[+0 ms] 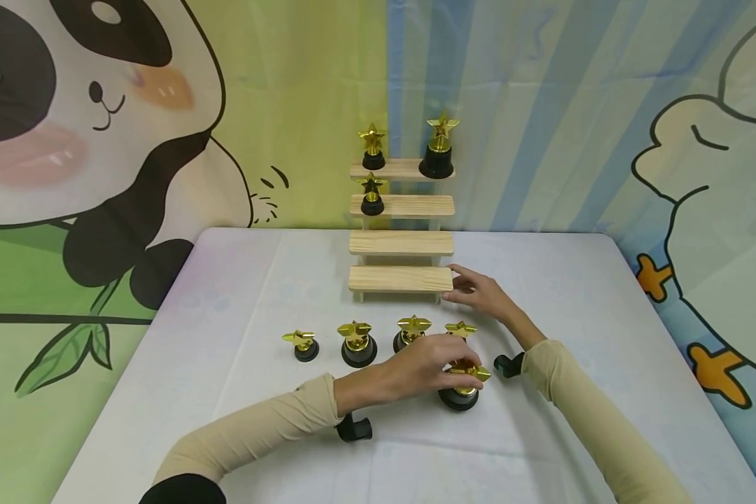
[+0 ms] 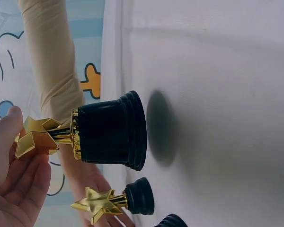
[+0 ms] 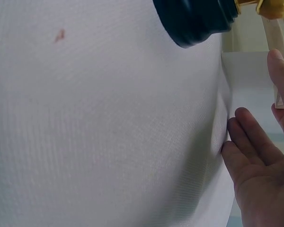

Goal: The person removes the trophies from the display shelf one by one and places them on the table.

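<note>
My left hand [image 1: 425, 364] pinches the gold star of a trophy [image 2: 109, 132] between thumb and fingers. Its black base hangs just over the white table, with a shadow below it in the left wrist view. At the right end of the lowest step of a wooden tiered stand [image 1: 400, 280] is my right hand [image 1: 485, 294], fingers spread around the step's end; whether they touch it I cannot tell. Behind the left hand, smaller star trophies stand in a row, among them a left one [image 1: 305, 350], a second [image 1: 359, 350] and a partly hidden one [image 1: 460, 327].
On the stand's top step are a small trophy [image 1: 372, 159] and a larger one [image 1: 437, 162]. Another small trophy [image 1: 372, 204] occupies the left of the step below. A printed cloth [image 1: 315, 91] hangs behind the table [image 1: 258, 448].
</note>
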`<state>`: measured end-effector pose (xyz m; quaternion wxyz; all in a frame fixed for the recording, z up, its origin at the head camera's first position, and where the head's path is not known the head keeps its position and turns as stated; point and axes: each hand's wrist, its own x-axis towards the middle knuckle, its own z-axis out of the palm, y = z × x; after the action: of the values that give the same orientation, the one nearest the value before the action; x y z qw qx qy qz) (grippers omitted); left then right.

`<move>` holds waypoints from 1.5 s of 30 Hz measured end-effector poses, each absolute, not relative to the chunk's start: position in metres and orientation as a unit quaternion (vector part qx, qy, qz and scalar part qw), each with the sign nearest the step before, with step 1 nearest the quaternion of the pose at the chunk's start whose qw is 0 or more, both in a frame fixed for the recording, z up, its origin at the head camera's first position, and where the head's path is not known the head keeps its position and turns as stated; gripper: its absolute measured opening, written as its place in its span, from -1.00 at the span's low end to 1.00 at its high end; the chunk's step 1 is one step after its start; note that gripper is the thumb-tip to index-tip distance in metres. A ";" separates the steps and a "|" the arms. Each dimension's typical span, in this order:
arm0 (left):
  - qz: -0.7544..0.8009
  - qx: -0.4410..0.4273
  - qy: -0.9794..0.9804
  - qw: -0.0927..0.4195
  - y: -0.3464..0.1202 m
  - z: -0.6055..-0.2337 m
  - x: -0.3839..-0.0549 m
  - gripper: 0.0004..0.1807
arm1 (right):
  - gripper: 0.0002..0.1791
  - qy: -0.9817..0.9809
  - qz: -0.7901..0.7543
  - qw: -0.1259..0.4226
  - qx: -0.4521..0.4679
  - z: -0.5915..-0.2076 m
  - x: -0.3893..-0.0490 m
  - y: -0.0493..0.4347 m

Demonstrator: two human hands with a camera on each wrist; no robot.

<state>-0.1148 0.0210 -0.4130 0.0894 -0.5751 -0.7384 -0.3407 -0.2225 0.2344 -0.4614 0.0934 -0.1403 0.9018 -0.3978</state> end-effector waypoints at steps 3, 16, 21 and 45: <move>-0.342 -0.572 -0.739 0.095 0.023 -0.417 -0.113 -0.77 | -0.18 0.901 -0.401 0.094 -0.139 -0.462 -0.223 0.234; -0.342 -0.555 -0.754 0.076 0.029 -0.431 -0.111 -0.77 | -0.18 0.904 -0.396 0.090 -0.138 -0.463 -0.223 0.234; -0.339 -0.553 -0.755 0.091 0.030 -0.433 -0.111 -0.77 | -0.20 0.903 -0.398 0.091 -0.136 -0.463 -0.222 0.234; -0.355 -0.521 -0.771 0.088 0.032 -0.446 -0.104 -0.71 | -0.17 0.903 -0.397 0.084 -0.139 -0.467 -0.224 0.235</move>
<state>-0.1043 0.0324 -0.4465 0.0877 -0.5213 -0.7712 -0.3547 -0.2238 0.2351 -0.4669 0.0836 -0.1394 0.9032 -0.3973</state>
